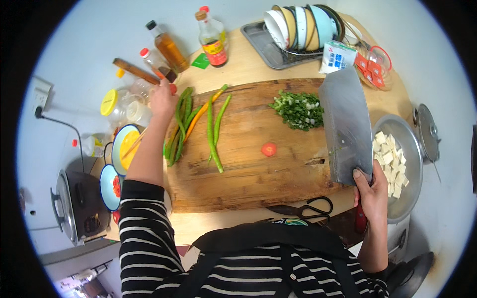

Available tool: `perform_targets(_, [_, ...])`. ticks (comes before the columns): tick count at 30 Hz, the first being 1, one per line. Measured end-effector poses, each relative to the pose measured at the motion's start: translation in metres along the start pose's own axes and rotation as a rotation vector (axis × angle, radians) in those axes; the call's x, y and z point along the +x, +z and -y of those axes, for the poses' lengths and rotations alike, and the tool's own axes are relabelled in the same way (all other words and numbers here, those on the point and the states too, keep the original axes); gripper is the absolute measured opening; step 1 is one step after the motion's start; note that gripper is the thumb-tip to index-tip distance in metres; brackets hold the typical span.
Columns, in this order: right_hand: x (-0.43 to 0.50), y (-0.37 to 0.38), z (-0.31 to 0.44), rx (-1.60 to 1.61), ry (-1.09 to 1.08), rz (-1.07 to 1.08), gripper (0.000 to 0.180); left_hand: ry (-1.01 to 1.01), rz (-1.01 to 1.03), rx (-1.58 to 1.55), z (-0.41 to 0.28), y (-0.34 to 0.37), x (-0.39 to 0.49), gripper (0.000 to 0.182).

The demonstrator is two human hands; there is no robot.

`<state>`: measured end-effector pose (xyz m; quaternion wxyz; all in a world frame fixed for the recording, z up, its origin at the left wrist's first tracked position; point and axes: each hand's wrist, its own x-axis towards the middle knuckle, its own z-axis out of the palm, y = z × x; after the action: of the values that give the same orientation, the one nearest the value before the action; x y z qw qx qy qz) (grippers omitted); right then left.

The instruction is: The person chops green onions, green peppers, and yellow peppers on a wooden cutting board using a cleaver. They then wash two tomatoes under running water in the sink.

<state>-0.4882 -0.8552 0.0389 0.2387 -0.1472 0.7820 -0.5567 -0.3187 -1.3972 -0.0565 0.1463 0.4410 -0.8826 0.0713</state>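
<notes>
My right hand (372, 190) grips a wide Chinese cleaver (346, 119), its blade raised over the right side of the wooden cutting board (246, 186). Beside the blade lies a pile of chopped green onion (298, 110), partly hidden by it. My left hand (164, 100) reaches past the board's far left corner among bottles and jars. Its fingers meet the end of a brown wooden bar (136, 70); whether they hold it is unclear. Long green peppers (182, 123) lie close to that hand, two more green peppers (214, 138) further in. A small tomato piece (269, 149) rests mid-board.
A steel basin (413, 186) of tofu cubes (391, 160) stands right. Black scissors (298, 211) lie at the near edge. Bowls (298, 28) stand in a rack behind. A bowl of beaten egg (128, 147) with chopsticks and a rice cooker (82, 208) are left.
</notes>
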Motion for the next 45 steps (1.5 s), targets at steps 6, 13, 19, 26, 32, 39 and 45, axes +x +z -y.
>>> perform_targets(6, [0.002, -0.005, -0.007, 0.001, 0.009, -0.054, 0.013, 0.275, -0.243, -0.22, -0.053, -0.029, -0.024, 0.019])
perform_targets(13, [0.003, 0.0, -0.009, 0.053, 0.034, -0.041, 0.009, 0.388, 0.392, -0.492, -0.193, -0.041, -0.183, 0.043])
perform_targets(19, [-0.003, -0.002, -0.015, 0.046, 0.009, 0.009, 0.009, 0.282, 0.339, -0.577, -0.206, -0.042, -0.195, 0.036])
perform_targets(26, [-0.008, 0.002, -0.018, -0.369, -0.245, 0.072, 0.034, 0.157, 1.047, -2.016, -0.156, -0.17, -0.204, 0.026])
perform_targets(32, [-0.014, 0.044, -0.038, -0.565, -0.386, 0.224, 0.042, 1.139, 0.668, -2.588, -0.172, -0.252, -0.222, 0.022])
perform_targets(39, [0.012, 0.067, -0.083, -0.803, -0.629, 0.202, 0.033, 1.04, 0.376, -2.664, -0.168, -0.273, -0.234, 0.032])
perform_targets(45, [0.023, 0.068, -0.091, -0.784, -0.627, 0.232, 0.03, 0.879, 0.453, -2.191, -0.111, -0.233, -0.215, 0.011])
